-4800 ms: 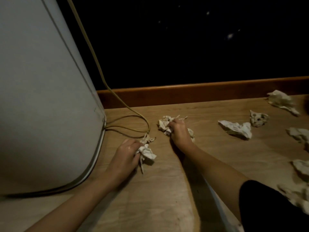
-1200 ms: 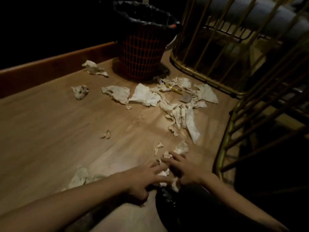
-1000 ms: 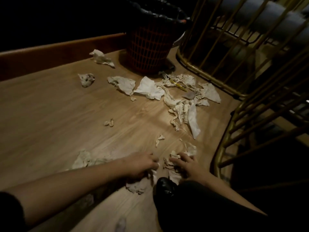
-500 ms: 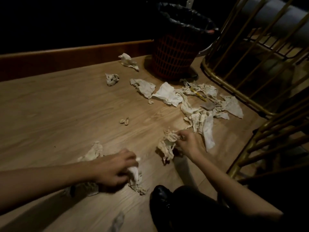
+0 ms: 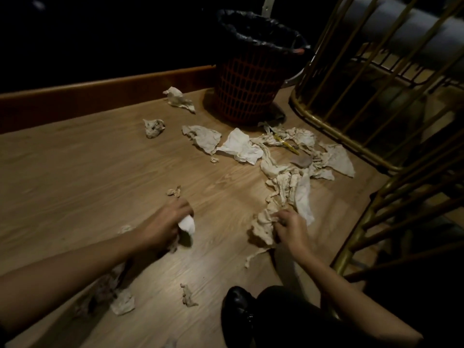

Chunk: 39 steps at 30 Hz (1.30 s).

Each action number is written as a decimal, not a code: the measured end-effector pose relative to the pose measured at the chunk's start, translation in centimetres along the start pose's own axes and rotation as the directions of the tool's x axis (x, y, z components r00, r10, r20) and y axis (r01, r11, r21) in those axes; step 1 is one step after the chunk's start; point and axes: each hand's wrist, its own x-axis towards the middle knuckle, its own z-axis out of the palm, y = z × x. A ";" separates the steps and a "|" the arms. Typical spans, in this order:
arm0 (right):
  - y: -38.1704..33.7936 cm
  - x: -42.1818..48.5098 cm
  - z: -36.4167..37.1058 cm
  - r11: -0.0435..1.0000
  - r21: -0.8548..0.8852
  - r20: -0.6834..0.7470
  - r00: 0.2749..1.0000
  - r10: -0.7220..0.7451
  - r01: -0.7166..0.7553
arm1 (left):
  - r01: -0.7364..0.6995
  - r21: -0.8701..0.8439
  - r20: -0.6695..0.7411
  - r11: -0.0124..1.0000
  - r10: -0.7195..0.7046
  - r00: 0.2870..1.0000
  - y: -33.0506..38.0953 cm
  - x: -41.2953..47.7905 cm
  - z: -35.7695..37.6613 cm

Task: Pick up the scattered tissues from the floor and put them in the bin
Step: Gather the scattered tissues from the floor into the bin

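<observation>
Gripping a white wad of tissue [image 5: 187, 226], left hand [image 5: 165, 226]: fingers curled tight around it, low over the wooden floor [image 5: 75, 172]. Right hand [image 5: 291, 228]: fingers closed on a crumpled bunch of tissue [image 5: 262, 226] at the near end of the main heap. Scattered tissues [image 5: 288, 169]: creased, off-white, some twisted into strips, spread across the floor from the hands to the foot of the bin [image 5: 247, 94]. Separate pieces: small scrap [image 5: 174, 191] just beyond the left hand; crumpled ball [image 5: 153, 126] and another piece [image 5: 178, 99] near the skirting board [image 5: 100, 94]. Bin: orange mesh, black liner, upright beside gold railings [image 5: 339, 131].
</observation>
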 end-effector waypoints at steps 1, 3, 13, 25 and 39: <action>0.8 0.1 -0.3 0.999 -0.019 0.002 1.000 0.028 -0.028 | 0.032 0.002 -0.052 0.999 -0.032 0.998 -0.7 1.4 -0.3; 2.0 -0.6 0.4 0.997 -0.068 0.104 0.994 0.044 -0.037 | 0.146 0.023 -0.138 0.989 -0.142 0.980 -2.1 3.3 -0.5; 1.4 6.0 -0.1 0.986 0.022 -0.144 0.975 0.169 -0.168 | 0.417 -0.152 -0.153 0.896 -0.438 0.886 -0.7 5.6 0.8; 3.2 15.6 1.9 0.938 -0.308 0.373 0.888 0.271 -0.157 | 0.343 -0.104 -0.243 0.934 -0.358 0.901 3.6 19.0 0.0; 6.0 30.5 0.6 0.998 -0.059 0.162 0.986 0.032 -0.023 | 0.212 0.331 0.288 0.920 -0.312 0.905 -1.6 30.3 4.3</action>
